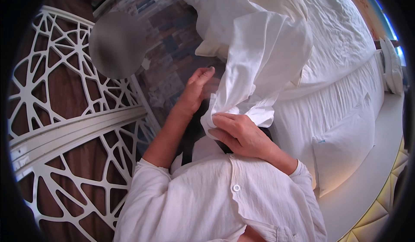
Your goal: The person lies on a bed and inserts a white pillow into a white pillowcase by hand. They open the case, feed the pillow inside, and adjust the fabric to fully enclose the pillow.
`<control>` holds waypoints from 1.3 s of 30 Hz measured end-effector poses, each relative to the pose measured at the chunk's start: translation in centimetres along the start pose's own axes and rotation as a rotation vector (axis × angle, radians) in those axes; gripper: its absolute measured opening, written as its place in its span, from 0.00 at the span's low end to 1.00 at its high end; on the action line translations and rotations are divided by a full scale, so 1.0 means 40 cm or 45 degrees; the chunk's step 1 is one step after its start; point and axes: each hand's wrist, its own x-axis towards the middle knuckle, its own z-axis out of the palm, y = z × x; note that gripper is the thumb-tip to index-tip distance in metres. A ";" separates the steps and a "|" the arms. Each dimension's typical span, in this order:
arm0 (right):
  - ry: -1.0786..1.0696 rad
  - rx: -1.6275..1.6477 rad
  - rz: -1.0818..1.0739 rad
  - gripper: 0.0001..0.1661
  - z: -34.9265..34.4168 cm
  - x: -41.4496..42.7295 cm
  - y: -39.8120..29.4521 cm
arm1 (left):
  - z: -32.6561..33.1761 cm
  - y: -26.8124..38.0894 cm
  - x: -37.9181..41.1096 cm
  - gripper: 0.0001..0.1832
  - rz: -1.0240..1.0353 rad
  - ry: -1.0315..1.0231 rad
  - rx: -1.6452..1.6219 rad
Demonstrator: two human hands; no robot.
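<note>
A white cloth (251, 47), perhaps a pillowcase or a sheet, stretches from in front of me up towards the bedding. My right hand (241, 133) pinches its bunched near edge close to my waist, thumb below and fingers above. To the left of the cloth, my left hand (196, 89) is raised with its thumb up and its fingers apart, holding nothing. Its farther fingers are blurred. Folds hide much of the cloth's lower part.
A bed with a rumpled white cover (337, 37) fills the right. A white pillow (345, 148) leans at its near side, by a yellow quilted panel (369, 225). White lattice screens (77, 123) stand left of the patterned floor (171, 37). A round patch is blurred out.
</note>
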 end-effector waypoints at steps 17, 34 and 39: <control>0.213 0.066 0.274 0.08 -0.025 -0.087 0.015 | 0.027 0.077 0.041 0.17 0.441 -0.156 -0.174; 0.041 0.239 -0.096 0.34 0.055 0.118 0.060 | -0.096 0.212 0.099 0.09 1.191 0.474 1.121; 0.117 0.330 -0.216 0.41 0.205 0.240 0.169 | -0.133 0.225 0.068 0.17 0.789 0.393 1.097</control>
